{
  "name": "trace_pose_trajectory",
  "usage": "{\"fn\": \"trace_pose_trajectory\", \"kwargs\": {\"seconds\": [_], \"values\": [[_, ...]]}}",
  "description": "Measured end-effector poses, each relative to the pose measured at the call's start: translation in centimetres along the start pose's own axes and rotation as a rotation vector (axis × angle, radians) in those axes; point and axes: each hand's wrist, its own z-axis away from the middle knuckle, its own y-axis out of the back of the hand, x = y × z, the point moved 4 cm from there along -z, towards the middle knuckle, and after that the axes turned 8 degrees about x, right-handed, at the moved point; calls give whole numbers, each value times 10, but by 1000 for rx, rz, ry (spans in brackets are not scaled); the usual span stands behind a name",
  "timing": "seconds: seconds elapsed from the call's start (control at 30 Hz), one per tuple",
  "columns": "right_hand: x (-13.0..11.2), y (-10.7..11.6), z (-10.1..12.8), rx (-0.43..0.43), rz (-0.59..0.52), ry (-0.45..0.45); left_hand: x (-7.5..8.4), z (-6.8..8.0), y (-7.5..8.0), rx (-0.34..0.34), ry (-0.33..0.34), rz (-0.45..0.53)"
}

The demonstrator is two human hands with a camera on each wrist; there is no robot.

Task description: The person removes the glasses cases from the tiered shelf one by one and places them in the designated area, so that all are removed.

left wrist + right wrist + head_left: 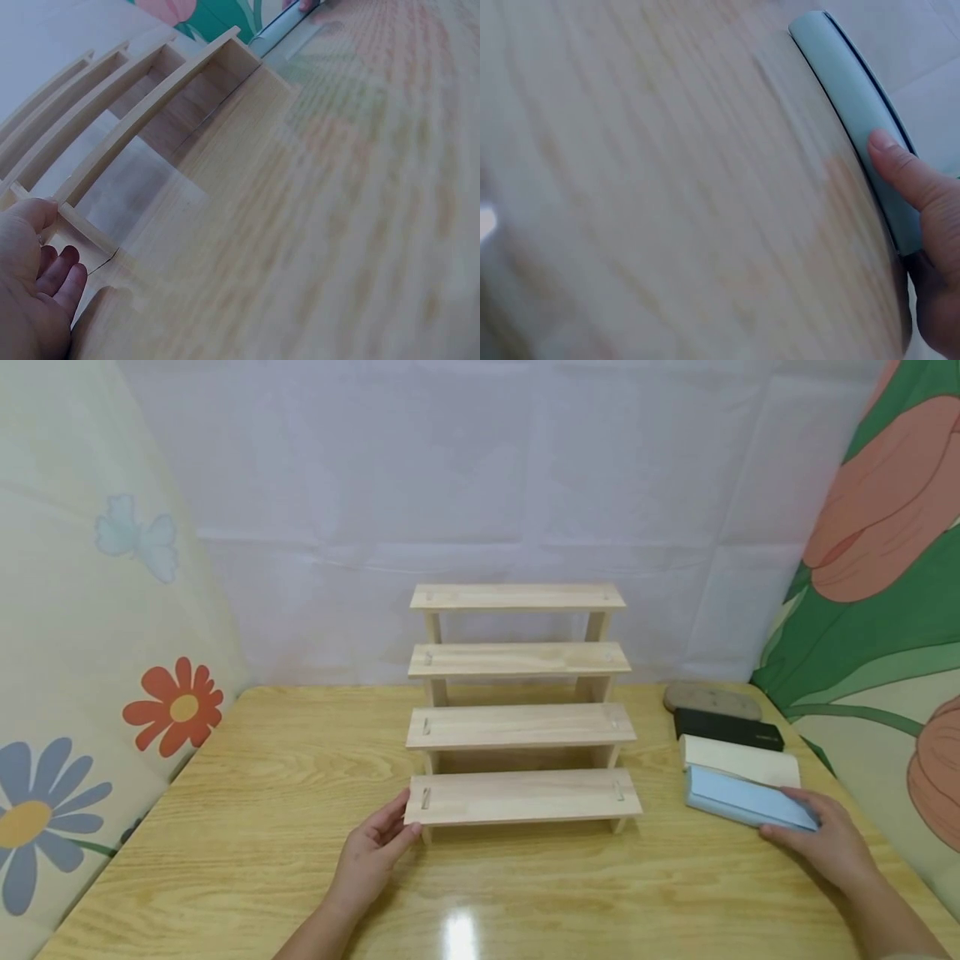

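Note:
A four-step wooden display stand [517, 727] stands upright in the middle of the table. My left hand [372, 852] grips the left end of its lowest step, thumb at the front corner; the left wrist view shows that hand [34, 277] beside the step's end, some fingers curled. At the right, my right hand [828, 839] holds the right end of a light blue glasses case [742, 795] lying on the table. Its thumb [889, 150] lies along the case [847, 82] in the right wrist view; the other fingers are mostly hidden.
Behind the blue case lie a white case [738, 760], a black case [727, 728] and a brownish case [708, 699], in a row towards the back right. The wooden table [300, 760] meets a white cloth [360, 527] at the back, with flowered cloths at both sides.

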Motion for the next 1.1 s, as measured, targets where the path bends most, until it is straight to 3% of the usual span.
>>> {"fn": "trace_pose_trajectory", "kwargs": {"seconds": [0.2,0.6,1.1], "values": [[4,1,-2,1,0,-52,-1,0,0,-3,14,-3],[10,0,-3,28,-14,-62,-1,-1,1,-9,14,-9],[8,1,-4,-15,-48,-87,0,1,2,-7,6,11]]}}
